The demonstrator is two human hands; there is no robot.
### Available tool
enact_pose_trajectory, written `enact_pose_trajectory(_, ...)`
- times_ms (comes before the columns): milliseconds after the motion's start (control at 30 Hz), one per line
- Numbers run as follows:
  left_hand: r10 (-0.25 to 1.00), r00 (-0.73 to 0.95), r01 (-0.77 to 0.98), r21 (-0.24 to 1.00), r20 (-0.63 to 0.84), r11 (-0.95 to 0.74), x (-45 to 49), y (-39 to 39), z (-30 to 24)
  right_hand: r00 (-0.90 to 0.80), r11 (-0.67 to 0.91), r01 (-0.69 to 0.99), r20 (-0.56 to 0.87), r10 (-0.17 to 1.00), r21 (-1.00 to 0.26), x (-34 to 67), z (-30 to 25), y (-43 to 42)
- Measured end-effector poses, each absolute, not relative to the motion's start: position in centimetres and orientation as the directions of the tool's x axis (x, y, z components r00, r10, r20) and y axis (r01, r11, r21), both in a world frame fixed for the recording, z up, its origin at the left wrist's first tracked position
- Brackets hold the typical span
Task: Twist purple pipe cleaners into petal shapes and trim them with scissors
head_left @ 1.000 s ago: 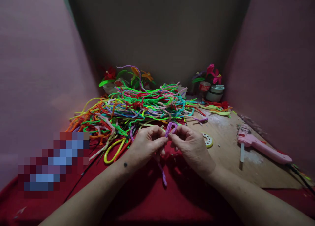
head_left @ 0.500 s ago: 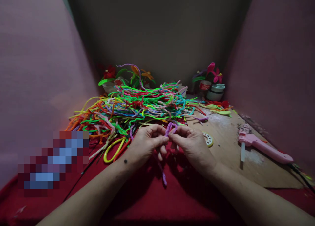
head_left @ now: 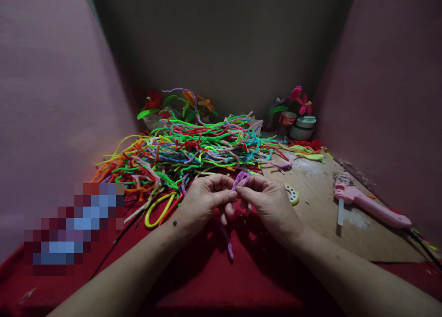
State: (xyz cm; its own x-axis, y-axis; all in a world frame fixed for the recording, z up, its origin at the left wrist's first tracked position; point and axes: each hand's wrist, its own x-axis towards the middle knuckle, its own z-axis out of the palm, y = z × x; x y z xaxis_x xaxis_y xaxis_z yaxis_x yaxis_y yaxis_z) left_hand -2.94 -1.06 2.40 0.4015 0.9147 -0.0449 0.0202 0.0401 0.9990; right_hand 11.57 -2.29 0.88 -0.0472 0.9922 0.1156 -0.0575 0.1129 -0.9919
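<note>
Between my two hands is a purple pipe cleaner [head_left: 242, 177], bent into a small loop above the fingertips. My left hand [head_left: 209, 198] pinches one side of the loop between thumb and forefinger. From the other side, my right hand [head_left: 268, 202] pinches it, with the two sets of fingertips nearly touching. One tail of the pipe cleaner hangs below the left fingers toward the red cloth [head_left: 207, 280]. My fingers cover the part where the loop comes together.
A large heap of coloured pipe cleaners [head_left: 207, 146] lies beyond my hands. Yellow-and-red-handled scissors [head_left: 149, 216] are left of my left hand. On the board [head_left: 321, 234] at right rest a pink glue gun [head_left: 376, 206] and a round tape roll [head_left: 293, 195]. Pipe-cleaner flowers [head_left: 305, 106] stand behind.
The purple loop has become narrower and more closed at the fingertips. Both hands keep their pinch in nearly the same place.
</note>
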Motion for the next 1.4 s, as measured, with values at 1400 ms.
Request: enact_pose_trajectory(1400,0.900,0.433,-0.009,0.999,-0.042,0.050,-3.1,-0.9,2.6,-0.356,-0.148,-0.362,-0.011,0.935,-0.920,12.2,0.0,-1.1)
